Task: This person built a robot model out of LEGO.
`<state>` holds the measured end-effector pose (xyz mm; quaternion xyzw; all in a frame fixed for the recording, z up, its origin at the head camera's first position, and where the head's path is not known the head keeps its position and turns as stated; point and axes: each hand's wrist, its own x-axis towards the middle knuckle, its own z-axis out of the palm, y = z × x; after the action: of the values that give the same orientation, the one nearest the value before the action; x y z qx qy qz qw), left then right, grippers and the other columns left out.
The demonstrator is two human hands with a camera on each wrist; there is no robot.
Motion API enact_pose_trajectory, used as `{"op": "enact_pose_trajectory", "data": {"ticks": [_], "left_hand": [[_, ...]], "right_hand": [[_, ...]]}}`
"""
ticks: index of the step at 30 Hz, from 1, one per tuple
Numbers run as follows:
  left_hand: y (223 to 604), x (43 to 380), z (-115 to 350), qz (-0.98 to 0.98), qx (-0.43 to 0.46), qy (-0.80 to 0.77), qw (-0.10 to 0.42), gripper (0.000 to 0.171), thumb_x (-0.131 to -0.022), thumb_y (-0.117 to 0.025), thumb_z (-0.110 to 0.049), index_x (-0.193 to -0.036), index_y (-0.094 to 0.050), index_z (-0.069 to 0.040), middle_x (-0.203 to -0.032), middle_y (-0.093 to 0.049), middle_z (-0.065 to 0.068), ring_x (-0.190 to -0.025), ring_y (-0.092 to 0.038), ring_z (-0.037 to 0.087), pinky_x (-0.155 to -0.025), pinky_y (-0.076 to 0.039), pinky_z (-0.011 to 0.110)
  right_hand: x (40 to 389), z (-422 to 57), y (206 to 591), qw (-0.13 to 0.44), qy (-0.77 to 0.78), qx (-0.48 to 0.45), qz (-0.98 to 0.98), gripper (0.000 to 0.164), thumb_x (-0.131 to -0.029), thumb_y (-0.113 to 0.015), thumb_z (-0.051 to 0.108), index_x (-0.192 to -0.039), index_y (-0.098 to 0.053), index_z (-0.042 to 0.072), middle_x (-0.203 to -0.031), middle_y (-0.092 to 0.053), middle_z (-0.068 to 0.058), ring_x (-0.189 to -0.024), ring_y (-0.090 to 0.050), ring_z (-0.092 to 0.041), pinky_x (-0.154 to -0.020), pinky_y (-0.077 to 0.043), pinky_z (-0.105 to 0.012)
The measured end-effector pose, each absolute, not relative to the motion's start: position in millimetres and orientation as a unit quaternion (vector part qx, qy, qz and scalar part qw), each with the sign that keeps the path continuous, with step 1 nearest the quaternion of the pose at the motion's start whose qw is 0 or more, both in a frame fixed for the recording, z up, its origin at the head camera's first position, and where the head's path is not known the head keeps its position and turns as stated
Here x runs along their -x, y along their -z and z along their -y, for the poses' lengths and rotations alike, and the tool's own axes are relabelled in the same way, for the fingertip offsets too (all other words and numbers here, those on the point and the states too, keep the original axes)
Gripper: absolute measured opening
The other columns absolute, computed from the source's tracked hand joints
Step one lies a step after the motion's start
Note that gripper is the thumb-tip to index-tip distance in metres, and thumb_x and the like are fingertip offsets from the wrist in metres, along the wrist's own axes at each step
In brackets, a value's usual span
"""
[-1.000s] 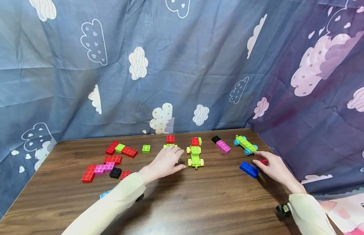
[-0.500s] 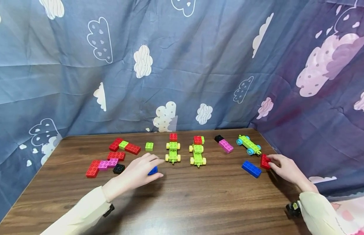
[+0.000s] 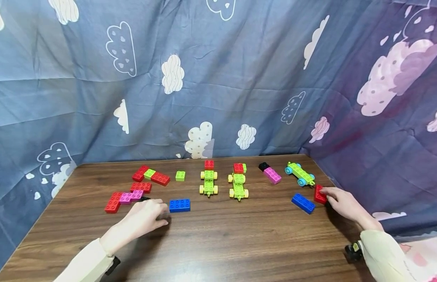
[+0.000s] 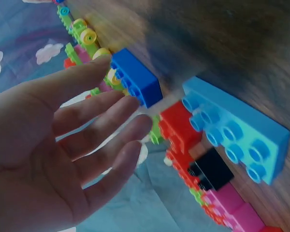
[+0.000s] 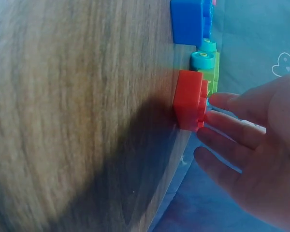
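Observation:
My left hand hovers over the left part of the table, fingers loosely bent and holding nothing. Just right of its fingertips lies a blue brick. The left wrist view shows a light blue brick and a black brick nearby; in the head view the hand and arm hide the light blue one. At the table's right edge my right hand has its fingertips at a red brick. Those fingers look relaxed in the right wrist view, near the studs; whether they touch is unclear. Another blue brick lies to its left.
Two green cars with yellow wheels stand mid-table. A green car with blue wheels sits back right, near joined black and pink bricks. Red, pink and green bricks spread at left. A cloud-printed curtain borders the table.
My left hand has drawn back leftward from the yellow-wheeled car, passing over the blue brick and uncovering both. My right hand has shifted slightly right, so the red brick shows more.

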<state>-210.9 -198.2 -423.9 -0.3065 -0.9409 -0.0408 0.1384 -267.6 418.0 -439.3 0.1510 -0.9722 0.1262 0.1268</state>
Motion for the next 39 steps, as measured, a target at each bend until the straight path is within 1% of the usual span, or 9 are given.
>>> {"op": "enact_pose_trajectory", "data": {"ticks": [5, 9, 12, 15, 18, 21, 28, 33, 39], "left_hand": [[419.9, 204.1, 208.3, 0.963, 0.252, 0.023, 0.095, 0.025, -0.069, -0.088, -0.025, -0.077, -0.066, -0.018, -0.073, -0.063, -0.007, -0.066, -0.063, 0.014, -0.049, -0.046, 0.03], [417.5, 198.3, 214.8, 0.975, 0.212, 0.002, 0.072, 0.026, -0.068, -0.089, -0.02, -0.071, -0.063, -0.017, -0.069, -0.061, -0.004, -0.065, -0.061, 0.017, -0.046, -0.046, 0.035], [418.6, 195.9, 217.3, 0.98, 0.189, -0.014, 0.063, 0.024, -0.068, -0.087, -0.014, -0.069, -0.062, -0.015, -0.067, -0.061, 0.001, -0.062, -0.059, 0.019, -0.043, -0.044, 0.037], [420.6, 194.9, 218.6, 0.985, 0.167, -0.015, 0.03, 0.024, -0.067, -0.088, -0.014, -0.072, -0.064, -0.012, -0.07, -0.063, 0.005, -0.062, -0.059, 0.021, -0.044, -0.045, 0.04], [421.8, 195.0, 218.3, 0.989, 0.15, -0.007, -0.013, 0.029, -0.065, -0.091, -0.016, -0.078, -0.066, -0.01, -0.074, -0.066, 0.008, -0.063, -0.062, 0.023, -0.048, -0.048, 0.043], [422.9, 196.3, 217.1, 0.988, 0.15, -0.004, -0.031, 0.032, -0.064, -0.092, -0.016, -0.081, -0.066, -0.009, -0.078, -0.068, 0.01, -0.066, -0.064, 0.026, -0.05, -0.05, 0.045], [427.6, 197.7, 206.5, 0.984, 0.175, 0.011, -0.016, 0.032, -0.064, -0.091, -0.013, -0.08, -0.065, -0.008, -0.08, -0.066, 0.01, -0.072, -0.065, 0.029, -0.053, -0.051, 0.05], [432.3, 195.6, 194.7, 0.976, 0.215, 0.0, 0.026, 0.033, -0.063, -0.093, -0.018, -0.077, -0.064, -0.01, -0.075, -0.065, 0.003, -0.069, -0.065, 0.024, -0.053, -0.052, 0.045], [438.0, 195.9, 182.0, 0.956, 0.284, 0.001, 0.076, 0.032, -0.064, -0.092, -0.026, -0.08, -0.066, -0.015, -0.074, -0.066, -0.003, -0.067, -0.064, 0.017, -0.052, -0.051, 0.034]], "right_hand": [[268.9, -420.3, 441.4, 0.134, -0.118, -0.156, 0.972, 0.026, -0.085, -0.062, -0.003, -0.109, -0.069, -0.007, -0.114, -0.066, -0.031, -0.107, -0.062, -0.048, -0.087, -0.046, -0.059], [270.3, -421.6, 442.7, 0.14, -0.111, -0.167, 0.97, 0.025, -0.084, -0.063, -0.004, -0.108, -0.069, -0.006, -0.113, -0.066, -0.031, -0.107, -0.062, -0.048, -0.086, -0.046, -0.058], [269.4, -423.2, 443.1, 0.152, -0.1, -0.173, 0.968, 0.024, -0.083, -0.066, -0.002, -0.107, -0.07, -0.005, -0.111, -0.067, -0.028, -0.104, -0.062, -0.046, -0.084, -0.048, -0.05], [268.4, -423.7, 442.8, 0.158, -0.097, -0.175, 0.967, 0.023, -0.082, -0.067, -0.003, -0.105, -0.071, -0.005, -0.109, -0.068, -0.026, -0.102, -0.063, -0.044, -0.082, -0.048, -0.047], [267.8, -424.0, 443.1, 0.151, -0.095, -0.169, 0.969, 0.022, -0.082, -0.068, -0.002, -0.104, -0.071, -0.005, -0.107, -0.067, -0.025, -0.101, -0.063, -0.043, -0.082, -0.049, -0.051], [267.5, -424.8, 443.9, 0.133, -0.103, -0.156, 0.973, 0.022, -0.083, -0.066, -0.002, -0.104, -0.069, -0.008, -0.106, -0.066, -0.027, -0.1, -0.062, -0.045, -0.084, -0.049, -0.057], [265.5, -426.6, 436.1, 0.113, -0.09, -0.119, 0.982, 0.022, -0.082, -0.068, 0.006, -0.1, -0.068, -0.007, -0.096, -0.065, -0.028, -0.091, -0.062, -0.044, -0.08, -0.05, -0.058], [264.9, -427.0, 432.2, 0.103, -0.065, -0.097, 0.988, 0.023, -0.08, -0.074, 0.011, -0.095, -0.067, -0.004, -0.087, -0.066, -0.023, -0.08, -0.063, -0.038, -0.073, -0.05, -0.054], [265.3, -424.4, 435.4, 0.112, -0.073, -0.131, 0.982, 0.035, -0.074, -0.079, 0.009, -0.104, -0.067, -0.005, -0.099, -0.065, -0.027, -0.088, -0.062, -0.04, -0.076, -0.051, -0.055]]}}
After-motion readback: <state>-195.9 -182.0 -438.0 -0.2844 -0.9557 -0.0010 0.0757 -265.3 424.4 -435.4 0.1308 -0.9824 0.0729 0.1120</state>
